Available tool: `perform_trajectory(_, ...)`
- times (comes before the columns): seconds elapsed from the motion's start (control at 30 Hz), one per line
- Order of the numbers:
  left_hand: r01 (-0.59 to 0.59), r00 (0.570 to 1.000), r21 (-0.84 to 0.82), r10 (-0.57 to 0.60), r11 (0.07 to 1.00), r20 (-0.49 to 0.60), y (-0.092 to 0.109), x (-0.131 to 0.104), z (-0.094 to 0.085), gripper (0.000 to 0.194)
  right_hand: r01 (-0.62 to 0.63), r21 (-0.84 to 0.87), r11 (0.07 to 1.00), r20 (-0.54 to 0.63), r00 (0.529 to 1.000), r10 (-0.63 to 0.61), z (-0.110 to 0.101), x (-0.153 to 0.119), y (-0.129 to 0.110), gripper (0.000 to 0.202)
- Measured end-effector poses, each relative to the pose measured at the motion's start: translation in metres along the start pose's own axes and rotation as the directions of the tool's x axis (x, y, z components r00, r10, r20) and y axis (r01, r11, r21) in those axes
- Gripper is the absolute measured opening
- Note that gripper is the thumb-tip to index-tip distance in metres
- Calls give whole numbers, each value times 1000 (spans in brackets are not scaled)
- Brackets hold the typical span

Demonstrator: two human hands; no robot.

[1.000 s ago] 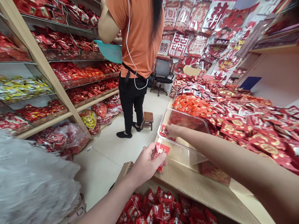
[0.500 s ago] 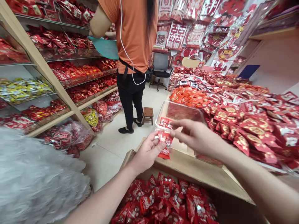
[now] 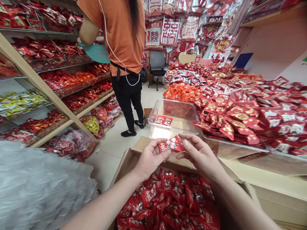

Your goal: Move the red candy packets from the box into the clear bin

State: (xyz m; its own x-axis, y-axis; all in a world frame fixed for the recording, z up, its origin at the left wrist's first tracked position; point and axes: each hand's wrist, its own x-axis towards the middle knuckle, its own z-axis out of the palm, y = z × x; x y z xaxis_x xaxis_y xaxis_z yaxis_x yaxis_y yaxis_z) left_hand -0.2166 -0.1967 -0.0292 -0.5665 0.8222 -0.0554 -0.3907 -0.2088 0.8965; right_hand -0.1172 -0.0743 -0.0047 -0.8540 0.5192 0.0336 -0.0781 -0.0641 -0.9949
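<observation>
My left hand [image 3: 152, 159] is closed on the left end of a small red snack packet [image 3: 169, 144], pinched between thumb and fingers. The packet lies nearly level, with white cartoon figures and lettering on its face. At its right end, my right hand [image 3: 198, 153] has its thumb and fingers curled about the edge; the exact contact is partly hidden. Below both hands is an open cardboard box [image 3: 130, 163] filled with red packets [image 3: 165, 198] of like look. Just beyond the hands stands a clear plastic bin [image 3: 176, 129] with two red packets [image 3: 164, 120] inside.
Heaped red packets [image 3: 235, 111] in clear bins cover the table to the right. Shelves [image 3: 64, 124] of packets line the left. A person in an orange shirt [image 3: 124, 38] stands ahead, near a small stool [image 3: 146, 113] and an office chair [image 3: 157, 64]. White fluffy material [image 3: 43, 185] fills the lower left.
My right hand has come back from over the bin's near edge to the packet's right end. The packet has turned from upright to nearly level. The view has shifted right.
</observation>
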Motion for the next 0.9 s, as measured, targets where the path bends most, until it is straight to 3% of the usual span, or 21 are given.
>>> perform_trajectory(0.1,-119,993,83,119,989,6,-2,1,2,41,4,22,1000,23,1000,-4,2,-2,3,36)
perform_trajectory(0.27,-76,997,64,74,995,30,2,3,-3,55,7,4,1000,29,1000,-7,-3,0,4,41)
perform_trajectory(0.33,-55,997,83,50,995,60,5,3,-5,59,15,-71,997,53,999,-11,-5,-2,5,44)
perform_trajectory(0.43,-65,988,125,46,990,146,9,1,-7,62,40,-336,941,104,995,-6,-6,-10,4,34)
perform_trajectory(0.53,-62,977,145,30,987,213,11,-1,-7,63,103,-599,794,161,987,-7,-9,-15,-8,16)
perform_trajectory(0.63,-93,985,168,65,981,162,10,0,-10,62,201,-685,700,205,976,-80,-15,0,-40,14)
perform_trajectory(0.73,-156,988,352,151,923,44,7,6,-18,42,158,-819,552,58,979,-194,-22,46,-78,17)
perform_trajectory(0.8,-142,988,511,151,848,24,6,11,-23,31,32,-934,355,-29,986,-166,-22,89,-91,14)
perform_trajectory(0.9,-118,993,643,95,757,70,6,14,-27,26,-56,-996,-64,-66,986,153,-15,150,-79,9)
